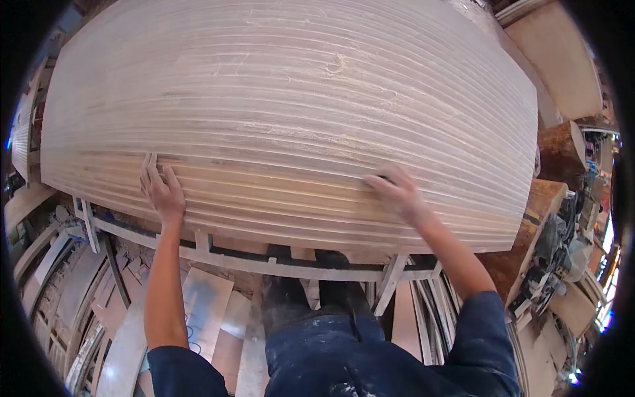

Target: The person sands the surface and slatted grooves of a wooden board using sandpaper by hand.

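A large wooden panel (284,119) with long parallel grooves fills the upper view, with pale dust and a few curled shavings on it. Near its front edge on the left, my left hand (162,188) rests on the grooved surface, fingers apart and holding nothing. Farther right, my right hand (397,192) is at the panel surface, slightly blurred, its fingers bent toward the left. What it holds, if anything, cannot be made out.
Under the panel runs a wooden support frame (317,270). Boards and offcuts (205,304) lie below on the left. Wooden blocks (539,218) and a dark cluttered pile stand at the right. A plain board (555,59) leans at the upper right.
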Demonstrator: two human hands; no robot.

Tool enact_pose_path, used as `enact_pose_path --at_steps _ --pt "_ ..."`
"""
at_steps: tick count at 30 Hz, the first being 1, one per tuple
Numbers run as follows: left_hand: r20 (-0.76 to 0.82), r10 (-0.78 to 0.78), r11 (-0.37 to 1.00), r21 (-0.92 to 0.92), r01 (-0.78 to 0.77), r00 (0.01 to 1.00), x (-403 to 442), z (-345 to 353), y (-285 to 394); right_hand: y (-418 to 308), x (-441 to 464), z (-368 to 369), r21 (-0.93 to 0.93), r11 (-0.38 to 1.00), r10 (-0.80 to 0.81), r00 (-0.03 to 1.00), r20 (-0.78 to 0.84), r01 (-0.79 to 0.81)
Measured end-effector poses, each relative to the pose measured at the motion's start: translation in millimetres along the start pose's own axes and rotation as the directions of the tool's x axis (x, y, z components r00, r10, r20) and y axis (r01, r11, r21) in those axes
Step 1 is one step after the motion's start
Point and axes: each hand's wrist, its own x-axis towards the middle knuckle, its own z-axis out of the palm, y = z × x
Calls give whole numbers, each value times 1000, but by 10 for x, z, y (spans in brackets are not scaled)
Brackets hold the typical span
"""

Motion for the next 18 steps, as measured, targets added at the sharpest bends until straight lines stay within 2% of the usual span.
enact_pose_path --at_steps 3,5,9,13,16,18 --pt "-1 19 999 -49 -19 1000 -13 15 -42 -434 672 236 104 994 -46 999 4 46" --pt "8 5 1000 -24 -4 1000 -43 23 -22 -150 251 136 95 995 -1 1000 22 -1" --pt "31 -23 999 38 22 999 6 -36 53 -162 287 45 102 995 6 1000 2 -6" --pt "0 9 1000 -8 -9 1000 43 22 5 -227 443 159 116 992 -36 999 -22 38" --pt "25 -15 1000 -24 15 1000 -54 -67 35 -211 271 75 141 988 59 997 38 -64" --pt "42 -37 999 22 36 998 -2 -50 66 -246 469 205 168 986 -2 1000 18 -1"
